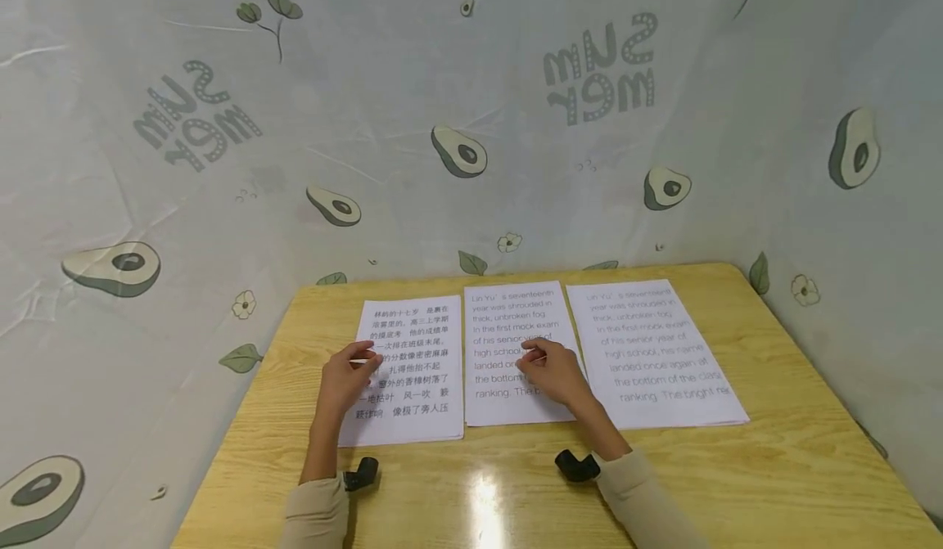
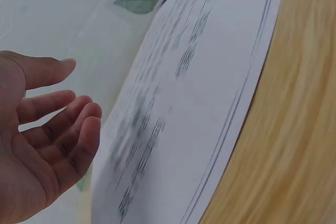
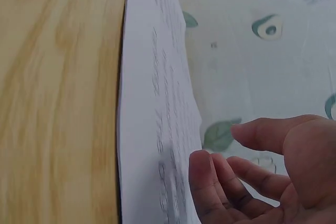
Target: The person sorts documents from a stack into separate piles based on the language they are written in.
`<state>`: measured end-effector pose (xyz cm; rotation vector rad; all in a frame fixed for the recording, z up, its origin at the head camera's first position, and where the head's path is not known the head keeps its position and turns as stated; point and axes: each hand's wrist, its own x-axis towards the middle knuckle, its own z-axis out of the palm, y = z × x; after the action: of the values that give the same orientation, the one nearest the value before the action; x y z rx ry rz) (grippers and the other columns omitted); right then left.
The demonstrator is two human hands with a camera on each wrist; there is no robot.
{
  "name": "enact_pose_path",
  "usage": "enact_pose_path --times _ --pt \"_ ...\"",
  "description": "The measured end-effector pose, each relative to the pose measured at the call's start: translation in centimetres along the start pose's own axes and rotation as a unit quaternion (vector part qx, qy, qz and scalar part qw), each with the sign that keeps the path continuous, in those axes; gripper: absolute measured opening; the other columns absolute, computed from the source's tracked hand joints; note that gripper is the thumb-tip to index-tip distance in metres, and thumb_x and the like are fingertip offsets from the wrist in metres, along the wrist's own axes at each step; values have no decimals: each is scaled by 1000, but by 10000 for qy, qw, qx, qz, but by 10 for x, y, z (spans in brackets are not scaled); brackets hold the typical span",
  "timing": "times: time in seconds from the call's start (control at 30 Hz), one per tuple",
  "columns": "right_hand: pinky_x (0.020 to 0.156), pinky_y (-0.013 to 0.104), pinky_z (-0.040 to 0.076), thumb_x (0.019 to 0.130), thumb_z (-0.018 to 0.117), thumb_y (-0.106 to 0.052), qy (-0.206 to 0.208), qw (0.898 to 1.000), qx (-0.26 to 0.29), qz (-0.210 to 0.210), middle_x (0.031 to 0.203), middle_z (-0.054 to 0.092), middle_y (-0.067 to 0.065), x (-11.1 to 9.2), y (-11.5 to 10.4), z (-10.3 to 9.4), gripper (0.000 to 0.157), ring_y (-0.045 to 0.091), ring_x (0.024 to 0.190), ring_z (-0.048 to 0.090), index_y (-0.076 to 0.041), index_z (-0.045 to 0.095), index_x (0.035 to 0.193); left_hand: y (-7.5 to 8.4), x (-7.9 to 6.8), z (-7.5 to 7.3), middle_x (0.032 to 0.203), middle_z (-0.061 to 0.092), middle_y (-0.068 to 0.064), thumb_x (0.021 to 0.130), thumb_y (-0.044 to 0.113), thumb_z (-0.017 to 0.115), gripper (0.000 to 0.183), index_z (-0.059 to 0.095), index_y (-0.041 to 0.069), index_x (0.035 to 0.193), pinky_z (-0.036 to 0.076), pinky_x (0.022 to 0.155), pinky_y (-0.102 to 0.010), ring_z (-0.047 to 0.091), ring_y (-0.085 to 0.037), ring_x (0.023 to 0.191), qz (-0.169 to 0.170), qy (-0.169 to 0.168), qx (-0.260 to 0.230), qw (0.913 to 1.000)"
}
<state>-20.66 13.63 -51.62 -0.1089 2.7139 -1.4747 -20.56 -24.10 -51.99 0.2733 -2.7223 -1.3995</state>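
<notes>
Sheets [image 1: 489, 340] lie partly hidden behind left hand [image 1: 348, 379] and right hand [image 1: 557, 373]; both curve loosely.

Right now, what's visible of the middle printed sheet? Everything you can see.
The middle printed sheet is white, paper-looking, rectangular, with dark English print starting "Lin Yu's seventeenth". It lies flat on the wood-grain table, between the Chinese-text sheet and the other English sheet. The right hand is over its lower right part, hiding some words; contact can't be confirmed.
</notes>
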Motion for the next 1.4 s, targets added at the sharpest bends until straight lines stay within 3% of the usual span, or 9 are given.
enact_pose_path --times 0.27,0.43,0.57,0.8,0.93,1.2,1.4 --pt "68 29 59 101 70 -19 185 9992 -77 334 116 76 20 -4 23 -40 45 26 91 77 4 66 140 26 1 39 121 75 -17 101 25 75 46 68 3 141 62 71 -28 75 -27 96 204 -152 -154 9996" --pt "71 28 61 102 68 -20 286 9983 -165 470 120 74 23 -3 33 -60 48 30 98 76 5 63 143 41 2 64 121 75 -15 102 28 75 46 69 6 142 63 72 -29 75 -24 94 90 -220 -492 9985" --pt "71 28 61 103 67 -20 259 9981 -275 480 122 74 23 -3 39 -69 49 35 107 75 5 62 144 49 3 81 120 75 -13 102 30 74 45 70 7 140 63 72 -29 75 -22 94 26 -298 -583 9979" --pt "72 29 58 102 68 -21 221 9977 -398 500 121 75 23 -3 47 -73 47 35 105 76 5 65 141 61 3 107 117 76 -15 102 29 74 43 71 6 138 65 71 -32 76 -20 92 91 -424 -905 9950" --pt "73 29 57 102 69 -21 188 9976 -485 466 119 76 21 -2 52 -72 44 35 107 76 5 67 137 65 2 117 117 75 -14 102 30 74 42 72 6 136 64 71 -31 75 -18 88 93 -545 -988 9936" --pt "72 29 56 101 69 -20 239 9971 -562 458 115 76 21 -3 54 -74 42 29 97 76 7 69 133 65 -1 125 115 75 -12 102 31 74 43 72 6 137 60 67 -26 72 -14 82 222 -659 -663 9954" --pt "70 28 55 100 69 -20 291 9969 -555 477 111 76 21 -4 56 -75 42 28 93 75 8 70 131 66 -4 128 111 76 -11 101 31 74 42 73 5 135 58 73 -28 71 -19 91 355 -628 -274 9970"
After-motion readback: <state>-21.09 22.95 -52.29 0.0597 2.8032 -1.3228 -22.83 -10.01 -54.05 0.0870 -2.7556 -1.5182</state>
